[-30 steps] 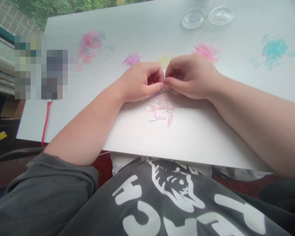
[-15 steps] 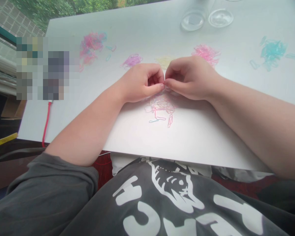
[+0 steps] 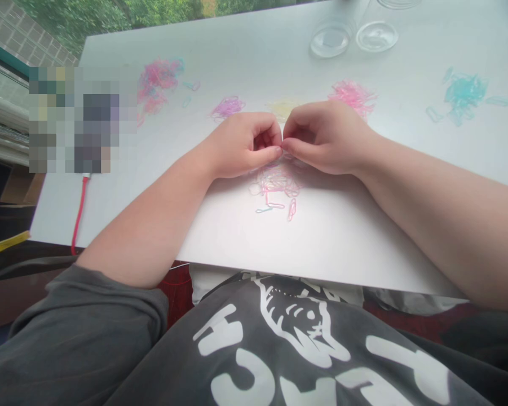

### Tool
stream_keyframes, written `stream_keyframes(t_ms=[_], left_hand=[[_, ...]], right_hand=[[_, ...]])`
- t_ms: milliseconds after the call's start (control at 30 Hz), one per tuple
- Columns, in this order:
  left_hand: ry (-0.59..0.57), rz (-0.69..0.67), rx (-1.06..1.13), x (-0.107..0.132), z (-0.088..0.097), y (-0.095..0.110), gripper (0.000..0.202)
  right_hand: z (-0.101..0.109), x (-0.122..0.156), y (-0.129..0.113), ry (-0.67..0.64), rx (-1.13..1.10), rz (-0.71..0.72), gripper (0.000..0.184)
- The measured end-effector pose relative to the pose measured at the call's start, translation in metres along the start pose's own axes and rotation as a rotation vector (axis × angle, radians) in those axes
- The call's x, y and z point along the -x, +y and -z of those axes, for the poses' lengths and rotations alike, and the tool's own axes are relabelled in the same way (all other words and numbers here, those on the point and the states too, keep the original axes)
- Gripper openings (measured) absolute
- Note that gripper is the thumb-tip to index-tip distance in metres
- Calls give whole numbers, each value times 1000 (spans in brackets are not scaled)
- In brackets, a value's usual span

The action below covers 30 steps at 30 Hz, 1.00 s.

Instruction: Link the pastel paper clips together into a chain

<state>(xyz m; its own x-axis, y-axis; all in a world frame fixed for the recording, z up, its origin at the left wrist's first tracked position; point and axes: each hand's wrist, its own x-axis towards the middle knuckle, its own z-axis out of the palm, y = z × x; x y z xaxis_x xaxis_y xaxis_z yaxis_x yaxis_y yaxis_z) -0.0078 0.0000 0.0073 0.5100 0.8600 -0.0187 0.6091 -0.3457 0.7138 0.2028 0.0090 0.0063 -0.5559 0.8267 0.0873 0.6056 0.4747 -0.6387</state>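
My left hand (image 3: 251,141) and my right hand (image 3: 325,135) meet at their fingertips above the table, thumbs pressed to curled forefingers. Whatever sits in the two pinches is too small or hidden to make out. Just below them lies a mixed pile of thin pastel loops (image 3: 277,183), like small elastic bands, its far part covered by my hands. A few pink and blue loops lie loose at its near side. Beyond my hands is a pale yellow pile (image 3: 281,107), partly hidden, with a purple pile (image 3: 228,106) to its left and a pink pile (image 3: 352,97) to its right.
A teal pile (image 3: 465,93) lies far right on the white table (image 3: 279,242); a pink and blue pile (image 3: 158,82) lies far left. Clear round containers or lids (image 3: 376,36) stand at the back. A red cable (image 3: 80,211) runs over the left edge from a blurred object.
Both hands keep their fingertips together in almost the same pose. The whole view has shifted slightly; the piles look unchanged.
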Motion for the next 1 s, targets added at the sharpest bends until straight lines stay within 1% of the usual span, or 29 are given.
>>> stream_keyframes(t_ms=[133, 333, 633, 833, 1000], left_hand=[[4, -3, -10, 0, 0, 0, 12], [2, -2, -2, 0, 0, 1, 12], [1, 6, -9, 0, 1, 1, 11], [7, 2, -13, 0, -1, 0, 13], [14, -1, -16, 0, -2, 0, 12]], right_hand=[[-1, 0, 1, 12, 2, 8, 13], [-1, 0, -1, 6, 10, -26, 8], [0, -1, -2, -10, -2, -30, 6], [1, 0, -2, -24, -6, -38, 8], [2, 0, -3, -48, -3, -47, 12]])
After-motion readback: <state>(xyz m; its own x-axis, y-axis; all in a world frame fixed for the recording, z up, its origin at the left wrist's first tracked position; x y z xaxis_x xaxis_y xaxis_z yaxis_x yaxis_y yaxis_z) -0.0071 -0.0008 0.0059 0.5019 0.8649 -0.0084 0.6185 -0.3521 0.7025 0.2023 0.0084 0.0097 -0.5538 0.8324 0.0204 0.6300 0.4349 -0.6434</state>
